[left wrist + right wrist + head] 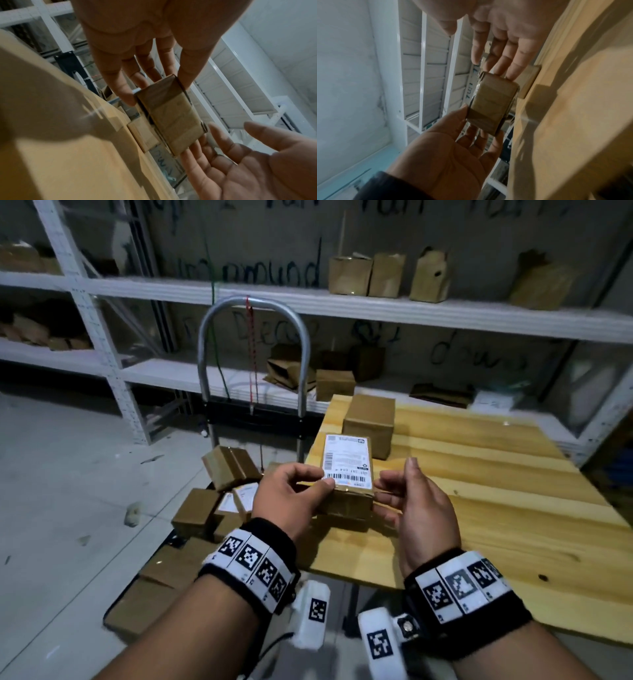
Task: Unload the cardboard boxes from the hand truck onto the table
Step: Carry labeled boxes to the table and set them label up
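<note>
I hold a small cardboard box (347, 474) with a white shipping label on top, a little above the left part of the wooden table (496, 491). My left hand (301, 491) pinches its left end, thumb on the label and fingers underneath. My right hand (400, 494) has straight fingers touching the right end and the thumb raised. The left wrist view shows the box (171, 116) between my left hand (157, 93) and the open right hand (240, 162). The right wrist view shows the box (491, 105) touched by the right fingers (510, 60).
Another brown box (370, 422) stands on the table behind the held one. The hand truck's metal handle (303, 337) rises left of the table, with several boxes (195, 511) piled on its platform. White shelves (376, 309) with more boxes line the wall.
</note>
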Tool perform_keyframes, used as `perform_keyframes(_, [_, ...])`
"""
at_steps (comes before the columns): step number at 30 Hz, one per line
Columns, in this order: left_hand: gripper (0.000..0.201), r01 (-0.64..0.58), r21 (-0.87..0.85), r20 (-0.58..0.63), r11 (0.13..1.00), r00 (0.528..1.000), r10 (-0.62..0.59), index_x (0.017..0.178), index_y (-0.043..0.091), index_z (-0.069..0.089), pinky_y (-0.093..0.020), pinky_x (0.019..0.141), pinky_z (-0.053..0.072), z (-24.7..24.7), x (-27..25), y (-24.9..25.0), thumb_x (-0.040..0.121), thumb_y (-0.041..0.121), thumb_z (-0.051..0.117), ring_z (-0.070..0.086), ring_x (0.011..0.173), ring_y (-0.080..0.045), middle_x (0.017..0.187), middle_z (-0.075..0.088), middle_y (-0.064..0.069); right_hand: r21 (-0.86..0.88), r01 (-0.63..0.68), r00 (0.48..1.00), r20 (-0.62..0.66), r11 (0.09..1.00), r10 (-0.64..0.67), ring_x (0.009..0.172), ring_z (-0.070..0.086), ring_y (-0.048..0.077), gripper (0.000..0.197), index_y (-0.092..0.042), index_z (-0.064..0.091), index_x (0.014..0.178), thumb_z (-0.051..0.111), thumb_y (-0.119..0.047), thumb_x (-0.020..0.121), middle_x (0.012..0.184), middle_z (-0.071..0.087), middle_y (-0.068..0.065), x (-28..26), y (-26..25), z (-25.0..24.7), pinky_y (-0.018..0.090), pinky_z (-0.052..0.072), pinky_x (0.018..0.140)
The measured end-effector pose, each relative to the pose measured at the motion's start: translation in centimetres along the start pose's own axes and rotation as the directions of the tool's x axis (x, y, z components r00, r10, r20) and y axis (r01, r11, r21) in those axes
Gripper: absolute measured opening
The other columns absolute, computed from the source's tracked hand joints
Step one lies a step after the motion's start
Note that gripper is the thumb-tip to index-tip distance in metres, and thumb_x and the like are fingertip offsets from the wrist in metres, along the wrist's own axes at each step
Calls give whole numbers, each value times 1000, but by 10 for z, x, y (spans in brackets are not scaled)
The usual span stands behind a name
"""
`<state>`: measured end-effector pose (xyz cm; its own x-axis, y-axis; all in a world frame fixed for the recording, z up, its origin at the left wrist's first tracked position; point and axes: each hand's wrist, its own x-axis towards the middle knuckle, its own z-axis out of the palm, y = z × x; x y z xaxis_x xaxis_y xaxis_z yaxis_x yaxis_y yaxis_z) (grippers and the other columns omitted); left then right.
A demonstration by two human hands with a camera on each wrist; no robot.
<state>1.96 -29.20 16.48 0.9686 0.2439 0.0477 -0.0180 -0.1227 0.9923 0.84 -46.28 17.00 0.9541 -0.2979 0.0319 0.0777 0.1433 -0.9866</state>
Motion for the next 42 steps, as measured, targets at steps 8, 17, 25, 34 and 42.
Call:
perform_keyframes(8, [16, 126, 33, 229, 992, 965, -130, 78, 17, 72, -54, 79, 66, 92, 19, 21, 87, 12, 84, 77, 90, -33, 91, 79, -6, 8, -19, 984, -177, 1000, 20, 71, 75, 17, 47, -15, 76, 75, 54, -43, 104, 68, 78, -6, 62, -5, -60, 36, 56, 68])
perform_keyframes(17, [6, 206, 20, 269, 978, 941, -204, 91, 10, 71, -28, 63, 57, 122, 50, 34, 92, 10, 77, 72, 71, -13, 83, 74, -3, -65, -38, 986, -164, 997, 27, 84, 77, 22, 24, -18, 79, 87, 65, -39, 88, 86, 82, -1, 88, -1, -94, 42, 62, 80])
perform_keyframes(25, [47, -208, 568, 194, 797, 974, 116, 143, 28, 61, -26, 95, 50, 111, 117, 54, 99, 15, 67, 57, 125, -16, 154, 51, -1, -695, 118, 988, 151, 709, -16, 131, 54, 19, 50, -34, 72, 125, 69, -58, 81, 139, 59, -7, 91, -2, -88, 46, 47, 113])
perform_keyframes(34, [66, -421, 841, 437, 339, 899, 34, 158, 28, 43, -40, 120, 39, 127, 135, 60, 98, 17, 68, 45, 147, -23, 167, 37, 1, -548, -3, 976, 181, 837, 123, 119, 64, 23, 41, -6, 76, 118, 58, -35, 95, 136, 65, 2, 137, -1, -75, 39, 52, 105])
perform_keyframes(42, [45, -483, 841, 479, 244, 874, 80, 141, 36, 60, -46, 112, 49, 99, 129, 57, 97, 28, 67, 52, 131, -20, 144, 54, 7, -522, -28, 975, 172, 852, 137, 138, 52, 22, 53, -11, 61, 144, 56, -37, 98, 164, 42, -2, 149, 5, -58, 27, 41, 108])
